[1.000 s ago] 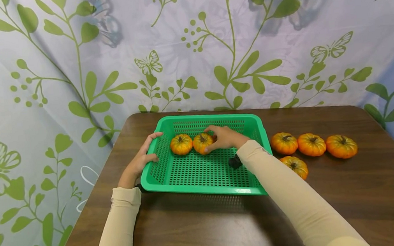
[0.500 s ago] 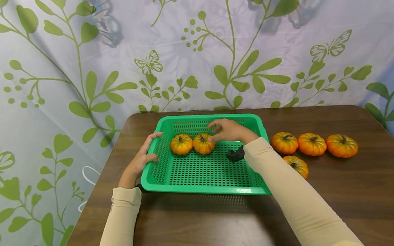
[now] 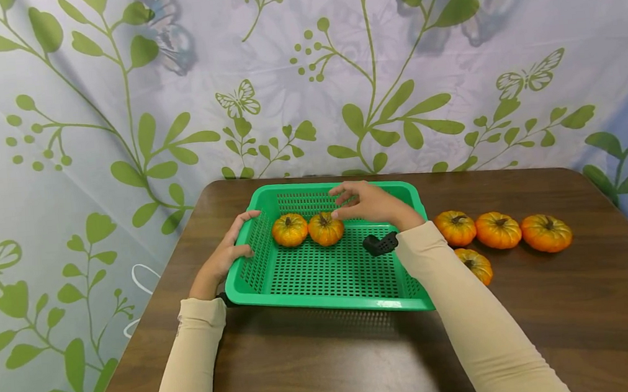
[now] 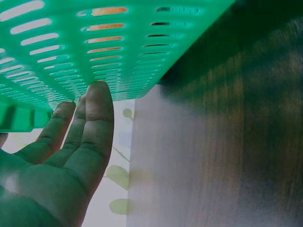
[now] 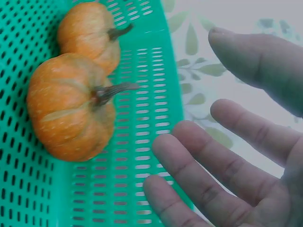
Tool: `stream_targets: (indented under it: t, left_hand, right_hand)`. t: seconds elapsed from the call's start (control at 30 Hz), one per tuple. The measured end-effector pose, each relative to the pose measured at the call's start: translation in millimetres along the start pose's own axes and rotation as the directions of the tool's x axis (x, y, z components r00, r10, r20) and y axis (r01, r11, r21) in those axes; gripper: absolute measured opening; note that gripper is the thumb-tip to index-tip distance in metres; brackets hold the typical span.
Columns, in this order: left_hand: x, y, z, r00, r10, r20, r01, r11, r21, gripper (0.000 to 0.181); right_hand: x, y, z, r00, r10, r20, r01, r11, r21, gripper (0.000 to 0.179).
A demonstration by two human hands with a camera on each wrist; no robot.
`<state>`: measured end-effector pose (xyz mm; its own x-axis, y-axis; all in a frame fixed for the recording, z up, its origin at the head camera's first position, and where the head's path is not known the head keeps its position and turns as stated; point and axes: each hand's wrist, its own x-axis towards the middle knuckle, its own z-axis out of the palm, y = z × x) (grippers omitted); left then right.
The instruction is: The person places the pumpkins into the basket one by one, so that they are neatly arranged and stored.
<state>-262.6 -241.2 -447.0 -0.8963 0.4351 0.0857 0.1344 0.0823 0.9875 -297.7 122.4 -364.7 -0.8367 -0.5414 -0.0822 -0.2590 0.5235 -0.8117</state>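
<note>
A green plastic basket [image 3: 323, 300] with slotted walls stands on the table, holding two small orange pumpkins [image 3: 289, 230] side by side near its left end. My left hand [image 3: 221, 260] holds the basket's left side, thumb and index finger over the rim; in the left wrist view its other fingers [image 4: 97, 123] lie along the outside of the wall. Over the basket's back part, my right hand [image 3: 375, 203] has spread, relaxed fingers with nothing between them. The right wrist view shows a gap between those fingers and the nearer pumpkin [image 5: 71, 111], whose stem points toward the hand.
Right of the basket, several more pumpkins [image 3: 497, 230] lie on the brown wooden table [image 3: 329, 369], one partly hidden by the right sleeve [image 3: 469, 307]. A leaf-patterned curtain [image 3: 293, 86] hangs behind the table. A white cord [image 3: 144, 279] loops at the table's left edge.
My right hand has let go of the right pumpkin in the basket and drawn up and to the right, fingers opening. My left hand stays at the rim.
</note>
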Motion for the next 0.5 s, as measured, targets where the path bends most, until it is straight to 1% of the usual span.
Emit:
stream_targets:
  t: [0.3, 0.5]
  left_hand:
    - [0.1, -1.1, -0.2, 1.0, 0.007, -0.001, -0.007, 1.0, 0.001, 0.09]
    - [0.1, -1.5, -0.5, 1.0, -0.001, 0.0, 0.001, 1.0, -0.008, 0.09]
  right_hand:
    - [-13.2, -9, -4, 0.997, -0.08, -0.02, 0.082, 0.994, 0.078, 0.057]
    - [-27.2, -20, -8, 0.992, -0.119, -0.031, 0.123, 0.982, 0.145, 0.054]
